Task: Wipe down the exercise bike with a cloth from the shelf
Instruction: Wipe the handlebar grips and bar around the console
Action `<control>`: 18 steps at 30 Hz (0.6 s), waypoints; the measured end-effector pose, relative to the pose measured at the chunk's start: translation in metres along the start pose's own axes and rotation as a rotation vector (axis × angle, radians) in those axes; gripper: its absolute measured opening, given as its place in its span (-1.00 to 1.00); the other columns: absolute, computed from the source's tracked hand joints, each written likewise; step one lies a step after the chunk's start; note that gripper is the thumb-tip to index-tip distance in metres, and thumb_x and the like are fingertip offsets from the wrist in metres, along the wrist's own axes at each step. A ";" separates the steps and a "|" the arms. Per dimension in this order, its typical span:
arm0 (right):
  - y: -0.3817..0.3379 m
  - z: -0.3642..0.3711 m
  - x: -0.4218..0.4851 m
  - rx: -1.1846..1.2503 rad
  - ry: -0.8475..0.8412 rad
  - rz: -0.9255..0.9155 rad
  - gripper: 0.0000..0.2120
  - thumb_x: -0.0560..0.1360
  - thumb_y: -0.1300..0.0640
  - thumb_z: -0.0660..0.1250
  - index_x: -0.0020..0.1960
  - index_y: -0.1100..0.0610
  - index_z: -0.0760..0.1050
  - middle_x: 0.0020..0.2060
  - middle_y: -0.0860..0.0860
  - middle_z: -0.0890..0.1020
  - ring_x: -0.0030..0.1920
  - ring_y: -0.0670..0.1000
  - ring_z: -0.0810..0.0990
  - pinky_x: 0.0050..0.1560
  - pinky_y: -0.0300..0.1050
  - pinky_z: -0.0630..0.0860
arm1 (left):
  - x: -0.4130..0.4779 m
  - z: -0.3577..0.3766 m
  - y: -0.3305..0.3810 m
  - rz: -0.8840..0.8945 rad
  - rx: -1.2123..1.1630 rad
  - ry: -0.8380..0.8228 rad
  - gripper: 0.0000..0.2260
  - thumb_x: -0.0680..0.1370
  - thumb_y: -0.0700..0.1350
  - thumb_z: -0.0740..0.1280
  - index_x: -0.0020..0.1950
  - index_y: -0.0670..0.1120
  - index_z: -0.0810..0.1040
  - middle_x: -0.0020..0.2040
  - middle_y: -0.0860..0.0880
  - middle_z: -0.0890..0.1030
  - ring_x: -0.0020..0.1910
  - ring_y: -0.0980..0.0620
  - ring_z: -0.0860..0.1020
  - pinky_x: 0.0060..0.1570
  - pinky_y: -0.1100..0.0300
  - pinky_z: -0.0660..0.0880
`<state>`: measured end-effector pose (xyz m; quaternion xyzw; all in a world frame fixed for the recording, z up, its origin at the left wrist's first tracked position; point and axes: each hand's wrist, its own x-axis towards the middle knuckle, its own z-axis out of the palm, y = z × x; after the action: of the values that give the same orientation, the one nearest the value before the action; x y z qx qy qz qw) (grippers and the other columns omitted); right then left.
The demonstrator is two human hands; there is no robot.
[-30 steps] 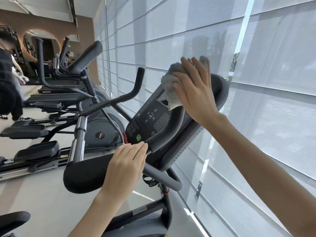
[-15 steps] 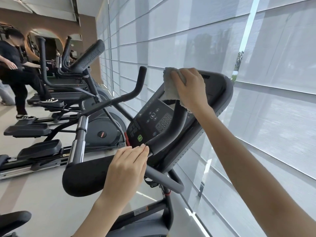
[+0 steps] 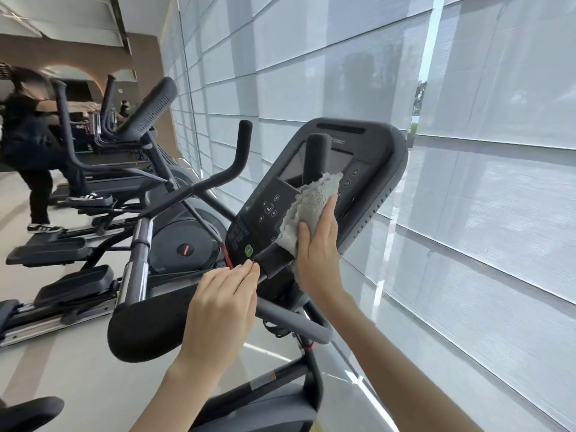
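Observation:
The black exercise bike (image 3: 374, 169) fills the middle of the view, its console tilted toward me. My right hand (image 3: 318, 254) grips a grey terry cloth (image 3: 311, 207) wrapped around the right upright handlebar, partway down its curve and in front of the console's keypad. The bare top of that handlebar (image 3: 318, 151) sticks up above the cloth. My left hand (image 3: 221, 310) rests flat on the padded left armrest (image 3: 146, 328), fingers together, fingertips touching the handlebar's lower end near the green button (image 3: 248, 251).
A wall of white window blinds (image 3: 467, 213) runs close along the right. To the left stand elliptical machines (image 3: 131, 182), with a person in black (image 3: 31, 145) stepping on one. A black seat edge (image 3: 28, 413) shows at the bottom left.
My right hand has slid the cloth down from the console's top edge along the right handlebar to its middle. The left hand has stayed on the armrest.

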<state>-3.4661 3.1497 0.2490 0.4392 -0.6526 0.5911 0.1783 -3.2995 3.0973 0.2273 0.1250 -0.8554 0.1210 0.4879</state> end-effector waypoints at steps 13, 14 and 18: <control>-0.040 -0.030 0.110 -0.018 -0.036 -0.065 -0.43 0.57 -0.05 0.19 0.50 -0.11 0.03 0.34 0.08 0.27 0.18 0.01 0.41 0.08 -0.16 0.32 | -0.002 0.003 -0.003 -0.034 -0.043 -0.024 -0.76 0.48 -0.22 0.30 0.09 -0.21 0.64 0.01 -0.07 0.67 -0.06 -0.02 0.62 0.13 0.17 0.41; -0.040 -0.027 0.108 -0.004 0.001 -0.063 -0.44 0.58 -0.04 0.18 0.50 -0.09 0.02 0.33 0.09 0.29 0.15 0.01 0.42 0.05 -0.15 0.33 | -0.002 0.003 -0.002 -0.034 -0.040 -0.022 -0.76 0.49 -0.21 0.28 0.09 -0.21 0.65 0.01 -0.07 0.67 -0.06 -0.02 0.62 0.13 0.17 0.41; -0.040 -0.019 0.101 -0.073 0.082 -0.063 -0.44 0.61 -0.01 0.12 0.52 -0.01 -0.04 0.29 0.13 0.35 0.10 0.14 0.50 -0.10 -0.13 0.33 | -0.001 0.004 -0.002 -0.032 -0.020 -0.023 -0.77 0.50 -0.22 0.27 0.08 -0.21 0.65 0.00 -0.08 0.68 -0.07 -0.02 0.63 0.12 0.16 0.42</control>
<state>-3.4960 3.1340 0.3537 0.4281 -0.6519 0.5784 0.2394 -3.3013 3.0948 0.2246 0.1350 -0.8601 0.1031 0.4810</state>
